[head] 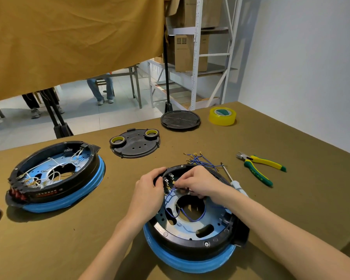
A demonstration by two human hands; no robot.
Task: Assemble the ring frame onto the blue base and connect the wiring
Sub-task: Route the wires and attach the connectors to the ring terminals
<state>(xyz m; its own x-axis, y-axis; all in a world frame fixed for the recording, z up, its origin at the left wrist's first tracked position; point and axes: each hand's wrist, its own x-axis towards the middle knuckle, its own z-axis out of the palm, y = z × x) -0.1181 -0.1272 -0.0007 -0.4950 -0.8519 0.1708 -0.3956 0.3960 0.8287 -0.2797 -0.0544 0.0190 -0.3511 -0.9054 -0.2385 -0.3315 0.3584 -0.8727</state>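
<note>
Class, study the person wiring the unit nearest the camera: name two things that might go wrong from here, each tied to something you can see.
1. The right hand pinches a blue wire at the terminal block, where terminals sit close together; it may land on the wrong one.
2. The screwdriver lies against the ring frame beside the right forearm; a nudge may roll it into the loose wires.

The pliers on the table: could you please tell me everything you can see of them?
The pliers lie flat on the olive-brown table cover, to the right of the unit being wired. They have grey metal jaws pointing away to the left, and two handles sleeved in yellow and green, spread slightly apart, with lettering on the nearer one. Neither hand touches them; the white-handled screwdriver lies apart, to their left.
</note>
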